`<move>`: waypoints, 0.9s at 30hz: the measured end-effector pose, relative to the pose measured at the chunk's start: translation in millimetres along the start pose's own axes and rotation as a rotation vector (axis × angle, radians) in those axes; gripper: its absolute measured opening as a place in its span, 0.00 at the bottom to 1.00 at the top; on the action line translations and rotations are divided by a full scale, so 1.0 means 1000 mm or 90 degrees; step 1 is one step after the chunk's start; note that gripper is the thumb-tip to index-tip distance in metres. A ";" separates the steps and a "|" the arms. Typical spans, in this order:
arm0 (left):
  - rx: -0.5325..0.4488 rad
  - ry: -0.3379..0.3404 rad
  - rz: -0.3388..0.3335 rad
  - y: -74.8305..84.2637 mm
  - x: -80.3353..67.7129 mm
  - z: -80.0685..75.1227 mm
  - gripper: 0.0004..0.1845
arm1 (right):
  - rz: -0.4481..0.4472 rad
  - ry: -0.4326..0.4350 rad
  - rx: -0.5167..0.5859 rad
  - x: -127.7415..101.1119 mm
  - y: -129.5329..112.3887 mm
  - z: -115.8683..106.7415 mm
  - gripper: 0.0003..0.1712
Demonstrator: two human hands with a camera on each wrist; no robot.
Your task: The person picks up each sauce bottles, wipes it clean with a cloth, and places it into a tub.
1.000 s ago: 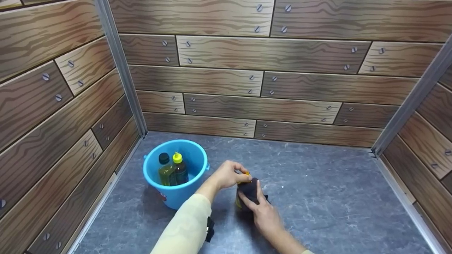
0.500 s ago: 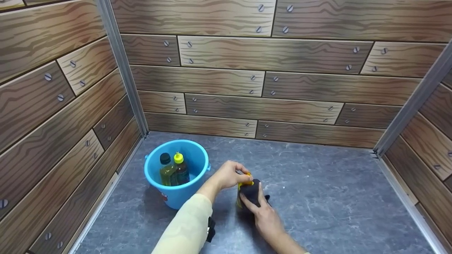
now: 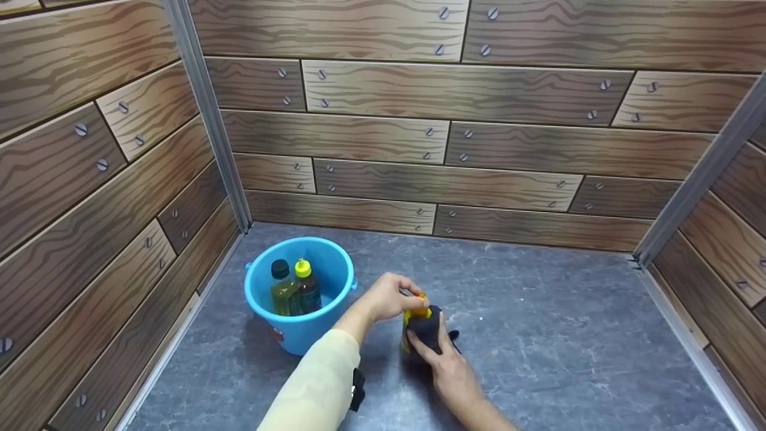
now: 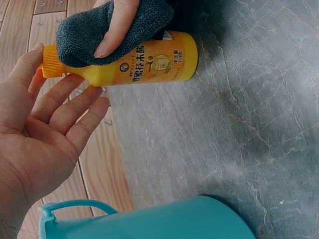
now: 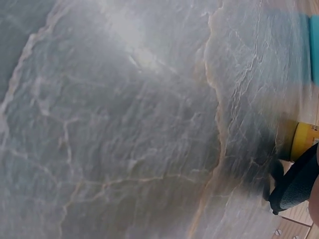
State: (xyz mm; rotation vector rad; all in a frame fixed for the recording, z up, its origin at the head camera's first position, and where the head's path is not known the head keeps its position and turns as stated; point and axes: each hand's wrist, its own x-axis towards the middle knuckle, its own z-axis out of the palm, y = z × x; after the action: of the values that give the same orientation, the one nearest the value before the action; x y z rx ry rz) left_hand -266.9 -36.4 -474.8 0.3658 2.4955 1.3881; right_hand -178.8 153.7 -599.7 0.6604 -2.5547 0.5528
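Note:
A yellow squeeze bottle [image 4: 169, 62] with an orange cap [image 4: 51, 61] stands on the grey floor, right of the bucket. My left hand [image 3: 386, 297] pinches the cap between thumb and forefinger; the other fingers sit under the bottle's shoulder in the left wrist view. Round the bottle's side lies a dark grey cloth [image 3: 425, 329], which my right hand [image 3: 453, 366] holds against it with thumb and fingers. A piece of that cloth [image 5: 295, 181] and the bottle's yellow base [image 5: 302, 142] show at the right edge of the right wrist view. Much of the bottle is hidden by the cloth.
A blue bucket [image 3: 299, 329] stands to the left. In it are a bottle with a black cap [image 3: 282, 293] and a dark bottle with a yellow nozzle cap [image 3: 308, 293]. Wood-patterned walls [image 3: 371, 137] with metal corner strips border the grey floor [image 3: 568, 335].
The cloth in my right hand has slid slightly down the bottle, and more yellow shows below the cap. My left hand has kept its pinch on the cap.

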 end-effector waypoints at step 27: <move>-0.002 0.005 -0.011 0.001 -0.001 0.000 0.09 | -0.032 -0.091 -0.014 -0.012 0.011 0.001 0.39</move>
State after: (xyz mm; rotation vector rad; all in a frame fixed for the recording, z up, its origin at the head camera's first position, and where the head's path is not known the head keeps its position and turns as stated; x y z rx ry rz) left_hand -265.6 -36.3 -473.5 0.3381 2.4974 1.3890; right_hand -175.4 166.3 -609.4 0.7800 -2.6642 0.4751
